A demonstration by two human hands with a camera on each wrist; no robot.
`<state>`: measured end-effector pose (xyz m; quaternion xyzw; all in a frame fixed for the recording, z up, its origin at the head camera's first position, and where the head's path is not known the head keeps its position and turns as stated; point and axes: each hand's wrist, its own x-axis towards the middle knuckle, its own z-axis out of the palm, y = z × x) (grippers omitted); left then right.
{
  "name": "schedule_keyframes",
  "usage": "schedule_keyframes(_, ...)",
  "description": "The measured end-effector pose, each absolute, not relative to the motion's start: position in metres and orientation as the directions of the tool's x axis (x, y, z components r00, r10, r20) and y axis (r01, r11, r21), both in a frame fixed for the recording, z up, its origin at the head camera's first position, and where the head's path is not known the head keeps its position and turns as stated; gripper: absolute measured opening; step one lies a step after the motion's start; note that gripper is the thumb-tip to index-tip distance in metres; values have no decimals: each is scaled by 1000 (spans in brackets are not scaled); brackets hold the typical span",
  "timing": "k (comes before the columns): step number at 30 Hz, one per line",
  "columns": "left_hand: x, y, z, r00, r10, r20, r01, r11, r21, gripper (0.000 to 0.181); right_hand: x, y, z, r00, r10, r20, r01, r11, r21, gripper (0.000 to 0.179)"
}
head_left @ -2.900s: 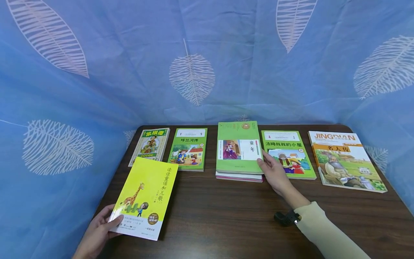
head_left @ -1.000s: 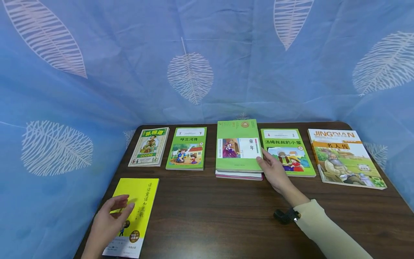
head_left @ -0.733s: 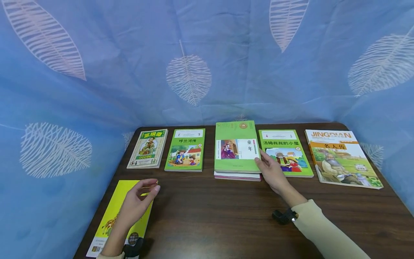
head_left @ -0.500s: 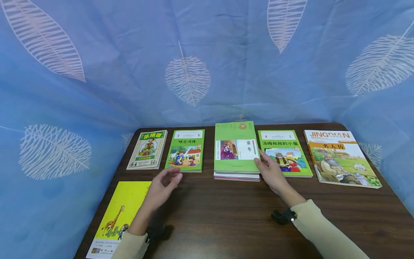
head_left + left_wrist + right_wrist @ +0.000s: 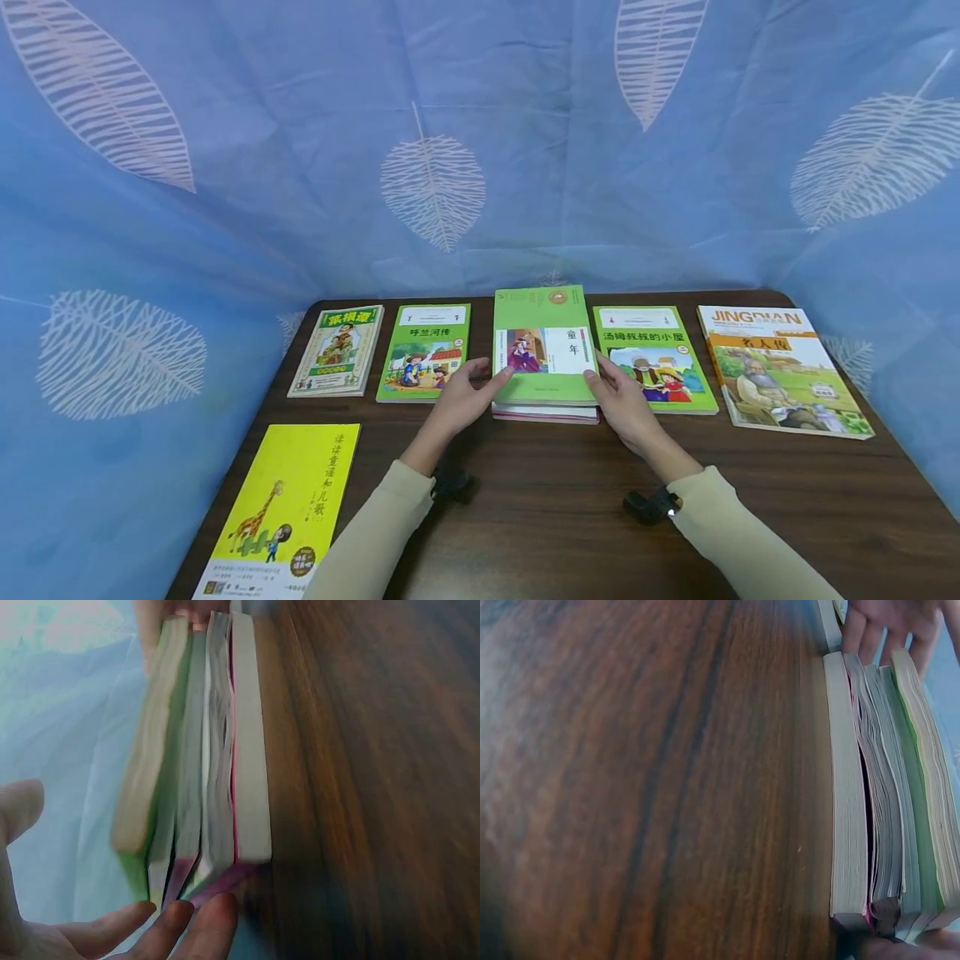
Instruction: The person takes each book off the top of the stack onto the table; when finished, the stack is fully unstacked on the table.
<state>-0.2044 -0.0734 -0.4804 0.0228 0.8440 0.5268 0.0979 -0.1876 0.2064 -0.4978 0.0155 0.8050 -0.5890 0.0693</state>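
Five books seem already set out singly: the yellow giraffe-covered paperback [image 5: 283,492] nearer the person, left of the green-topped paperback stack [image 5: 543,388], and four glossy paperbacks [image 5: 423,325] flanking it. The stack looks undivided; the loosely spread left hand [image 5: 461,402] meets its left side, the right hand [image 5: 626,410] grips its right.

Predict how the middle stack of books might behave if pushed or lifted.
Pushed at one level, the stack would probably slide apart, since its books are separate with uneven edges. Lifted, it may feel fairly heavy, being several books thick. It looks unlikely to roll or tip, lying flat on the table.
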Motion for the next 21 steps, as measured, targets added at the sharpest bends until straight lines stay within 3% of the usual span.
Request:
schedule_keyframes(8,-226,-53,-488,-985,96,-145,-73,530,845,96,-188,203,-496,-991,-70,-118,95,263,-960,66)
schedule_keyframes(21,-231,-48,-485,-981,106,-163,-82,534,842,82,-186,206,-493,-984,-56,-170,148,277,-949,72)
